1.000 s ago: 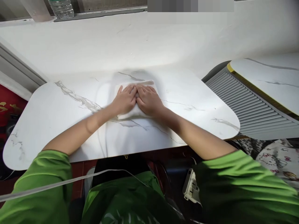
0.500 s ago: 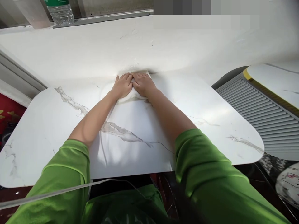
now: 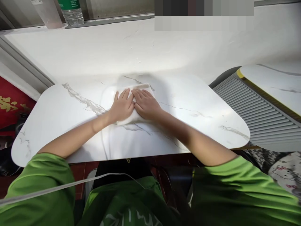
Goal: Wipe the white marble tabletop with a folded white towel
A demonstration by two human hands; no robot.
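Observation:
A folded white cloth (image 3: 131, 118) lies on the white marble-patterned table (image 3: 188, 122), a little back from its middle. My left hand (image 3: 122, 106) rests flat on the cloth's left half, fingers stretched out and pointing away from me. My right hand (image 3: 145, 104) lies flat on the right half, fingers extended. The two hands touch side by side and cover most of the cloth. Both forearms reach out from green sleeves.
A white wall rises just behind the table. On the ledge above stands a clear water bottle (image 3: 71, 14) with a green label. At the right are a grey ribbed panel (image 3: 256, 113) and another marble top (image 3: 275, 84). A white cord (image 3: 58, 187) crosses my lap.
Both hands and the cloth slid to the table's far edge by the wall, then came back toward me to the middle of the table.

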